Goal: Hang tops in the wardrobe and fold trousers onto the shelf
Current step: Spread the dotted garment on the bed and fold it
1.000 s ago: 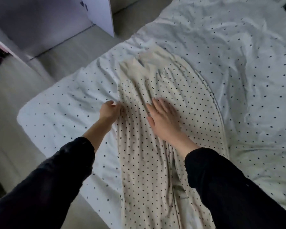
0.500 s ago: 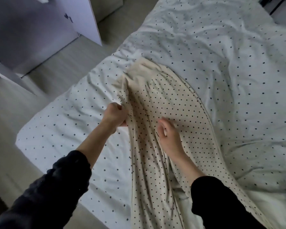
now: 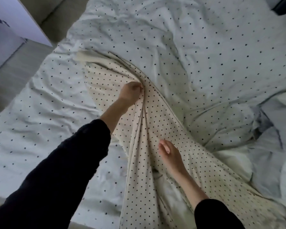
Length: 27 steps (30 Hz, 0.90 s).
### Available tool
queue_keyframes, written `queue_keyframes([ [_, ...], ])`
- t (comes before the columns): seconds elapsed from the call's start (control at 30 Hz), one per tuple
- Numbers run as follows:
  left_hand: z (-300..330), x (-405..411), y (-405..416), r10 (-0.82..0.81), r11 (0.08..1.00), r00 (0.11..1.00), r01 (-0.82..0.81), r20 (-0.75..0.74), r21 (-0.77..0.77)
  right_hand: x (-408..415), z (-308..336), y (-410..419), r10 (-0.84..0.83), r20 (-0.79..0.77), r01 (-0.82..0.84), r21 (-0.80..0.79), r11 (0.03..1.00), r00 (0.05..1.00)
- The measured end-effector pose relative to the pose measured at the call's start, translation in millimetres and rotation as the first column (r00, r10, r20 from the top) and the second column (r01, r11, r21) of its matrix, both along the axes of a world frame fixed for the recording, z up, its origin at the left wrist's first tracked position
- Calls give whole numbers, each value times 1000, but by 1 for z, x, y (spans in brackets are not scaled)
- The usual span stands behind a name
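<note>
Since a second ago my left hand (image 3: 130, 92) has gone from resting at the cloth's edge to curling its fingers (image 3: 138, 87) round a bunch of the spotted trousers (image 3: 155, 129) and drawing it across toward the right side of the bed (image 3: 40, 129), so the fabric that lay flat now radiates in tight pleats from that fist. My right hand (image 3: 169, 156), which was pressed flat on the cloth, has pulled back toward the near edge; its fingers (image 3: 163, 146) are loosely curled and I see nothing caught in them, though the palm side is hidden from me. The trousers run from the waistband (image 3: 84, 55), near the bed's far left corner, diagonally down to the near edge, still on the bed and not yet folded. I read this as the first lengthwise fold, one leg over the other. The shelf is out of view; a white door (image 3: 15, 19) stands at the upper left.
</note>
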<state>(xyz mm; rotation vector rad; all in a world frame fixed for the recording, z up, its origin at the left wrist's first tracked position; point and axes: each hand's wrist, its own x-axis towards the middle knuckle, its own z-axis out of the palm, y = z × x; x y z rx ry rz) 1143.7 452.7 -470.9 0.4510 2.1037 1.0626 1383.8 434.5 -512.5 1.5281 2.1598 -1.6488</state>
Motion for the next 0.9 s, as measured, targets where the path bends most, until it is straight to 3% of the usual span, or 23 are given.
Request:
queue_keyframes([
  [0.1,-7,38,-41,-110,993,963,98,-246,-58,11,-8,-23,34,22,-34,-24,999,999],
  [0.2,-25,76,-75,-134,991,938,120,-320,-63,17,-14,-40,60,51,-58,-39,998,997],
  [0.43,-74,168,-166,-110,968,965,49,-240,-246,47,-24,-67,131,74,-121,-124,985,989],
  [0.67,-98,236,-222,56,902,998,-42,19,-429,91,-39,-77,291,76,-274,-183,944,954],
  [0.8,-109,282,-243,124,835,992,-115,-20,-538,132,-47,-80,418,64,-394,-228,890,906],
  [0.9,-104,331,-263,259,808,961,-270,-97,-523,173,-50,-85,485,76,-456,-241,857,871],
])
